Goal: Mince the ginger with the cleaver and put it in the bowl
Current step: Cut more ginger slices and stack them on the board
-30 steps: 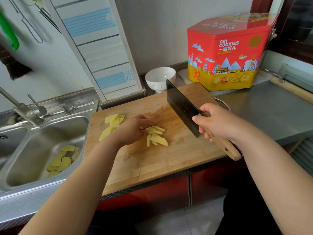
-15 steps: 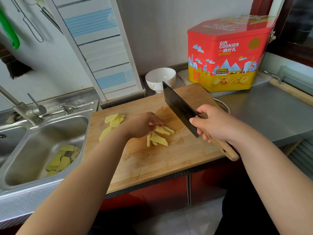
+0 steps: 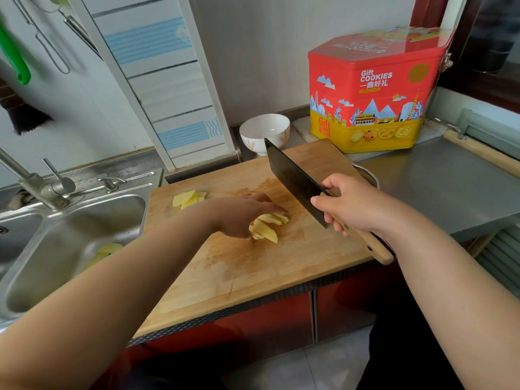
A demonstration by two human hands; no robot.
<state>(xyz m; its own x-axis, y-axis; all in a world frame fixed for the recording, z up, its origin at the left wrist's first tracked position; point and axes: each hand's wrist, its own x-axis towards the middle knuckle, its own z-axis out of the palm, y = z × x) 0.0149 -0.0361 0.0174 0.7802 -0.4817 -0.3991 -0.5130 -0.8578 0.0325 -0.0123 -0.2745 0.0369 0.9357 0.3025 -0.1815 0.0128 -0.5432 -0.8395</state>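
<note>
Ginger slices (image 3: pixel 264 229) on board (image 3: pixel 253 271); bowl (image 3: pixel 264 132) holds nothing visible.

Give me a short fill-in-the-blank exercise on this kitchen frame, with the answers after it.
1. The right hand grips the ____ by its wooden handle.
2. The left hand rests on ginger slices lying on the wooden ____.
3. The white bowl stands beside a red and yellow tin labelled Gift ____.
4. More yellow slices lie in the steel ____.

Answers: cleaver; cutting board; Cookies; sink
</note>
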